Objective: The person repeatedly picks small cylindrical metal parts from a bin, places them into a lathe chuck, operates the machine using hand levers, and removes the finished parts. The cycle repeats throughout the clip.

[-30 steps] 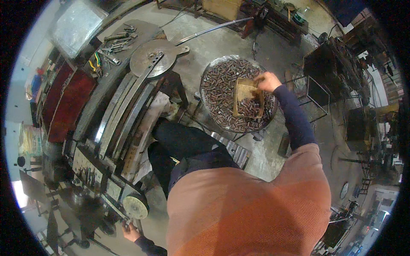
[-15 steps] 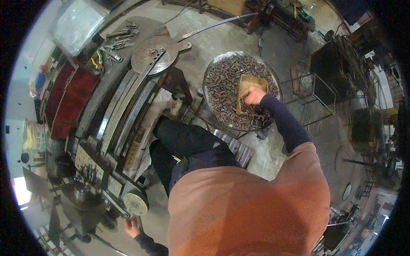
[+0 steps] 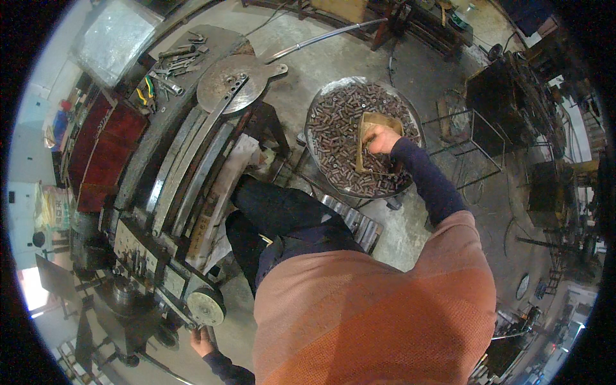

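Observation:
To the right stands a large round metal basin (image 3: 312, 142) heaped with short rusty metal pieces (image 3: 332, 114), cylinder-shaped. An open brown box (image 3: 360, 156) rests on the heap. My right hand (image 3: 383, 139) is inside the box with its fingers curled together; what they hold, if anything, is hidden. At the lower left, my left hand (image 3: 203, 342) closes its fingers around a small handle at the end of the long machine, below its round handwheel (image 3: 206, 307). Long metal rails (image 3: 186, 170) run from there to a round steel plate (image 3: 232, 83) with a slotted bar on top.
Wrenches (image 3: 181, 63) and yellow-handled pliers (image 3: 147, 91) lie on the bench at the upper left. A dark red panel (image 3: 106, 151) stands beyond the machine. Right of the basin is a thin metal frame (image 3: 482, 142). Several metal bars (image 3: 359, 226) lie near my legs.
My right hand has drawn up slightly inside the box, its fingers more curled. My left hand stays at the machine's handle, shifted only a little.

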### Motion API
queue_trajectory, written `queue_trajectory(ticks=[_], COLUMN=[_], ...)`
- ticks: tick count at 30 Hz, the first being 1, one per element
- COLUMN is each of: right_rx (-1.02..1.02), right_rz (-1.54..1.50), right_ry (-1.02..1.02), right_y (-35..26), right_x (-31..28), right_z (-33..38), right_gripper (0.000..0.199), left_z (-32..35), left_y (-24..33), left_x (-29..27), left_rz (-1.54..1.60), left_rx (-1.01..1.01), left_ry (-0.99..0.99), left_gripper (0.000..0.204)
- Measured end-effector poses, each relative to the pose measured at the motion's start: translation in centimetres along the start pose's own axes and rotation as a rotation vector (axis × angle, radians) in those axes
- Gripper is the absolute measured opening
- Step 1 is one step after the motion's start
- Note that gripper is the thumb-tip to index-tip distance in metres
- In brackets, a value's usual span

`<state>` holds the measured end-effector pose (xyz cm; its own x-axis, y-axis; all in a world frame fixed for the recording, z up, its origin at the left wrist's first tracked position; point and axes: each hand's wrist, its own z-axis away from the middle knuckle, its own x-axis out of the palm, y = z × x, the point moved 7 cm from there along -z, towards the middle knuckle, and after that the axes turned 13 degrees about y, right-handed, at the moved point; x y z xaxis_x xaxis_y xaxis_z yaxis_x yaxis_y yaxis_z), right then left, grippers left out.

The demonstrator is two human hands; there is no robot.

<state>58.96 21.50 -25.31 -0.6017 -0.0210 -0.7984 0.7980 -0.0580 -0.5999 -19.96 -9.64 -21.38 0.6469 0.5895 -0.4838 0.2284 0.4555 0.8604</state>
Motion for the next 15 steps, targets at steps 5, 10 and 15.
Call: queue_trajectory(ticks=[5,10,15], right_rx=[0.047,-0.291,-0.397], right_rz=[0.206,0.127,0.172], right_ry=[-0.018,-0.028,0.022], right_y=[0.1,-1.8,-2.5], right_x=[-0.8,-0.6,-1.1], right_z=[-0.5,0.0,0.7], right_gripper=[0.030,0.027,0.031], left_z=[-0.6,0.8,-0.6], left_y=[-1.6,1.9,-1.1], left_x=[-0.9,0.7,-0.5], left_rz=[-0.007,-0.020,-0.145], left_rx=[0.008,0.089,-0.063], left_ry=[-0.006,0.029,-0.056], left_gripper=[0.032,0.028,0.032])
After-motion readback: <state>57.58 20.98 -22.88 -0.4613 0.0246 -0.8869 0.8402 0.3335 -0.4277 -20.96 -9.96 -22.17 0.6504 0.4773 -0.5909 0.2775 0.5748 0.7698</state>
